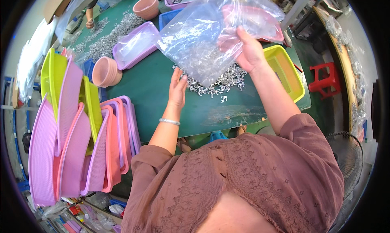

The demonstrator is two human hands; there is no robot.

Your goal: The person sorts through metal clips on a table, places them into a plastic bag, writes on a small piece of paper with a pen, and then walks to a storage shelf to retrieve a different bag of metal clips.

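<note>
A large clear plastic bag (193,44) is held up over the green table (162,115), gripped near its right side by my right hand (251,52). Beneath the bag lies a heap of small silver anchor-shaped metal pieces (231,79), partly hidden behind the film. My left hand (177,88) is open at the heap's left edge, fingers stretched upward beside the bag's lower left side. It holds nothing that I can see. One loose piece sits just in front of the heap.
A yellow-green tray (290,70) stands right of the heap, a purple tray (136,46) and pink bowls (106,72) to the left. Stacked plastic baskets (73,151) rise at the table's left. A red stool (325,79) and a fan (345,160) are at right. Another person's hand (89,24) works far left.
</note>
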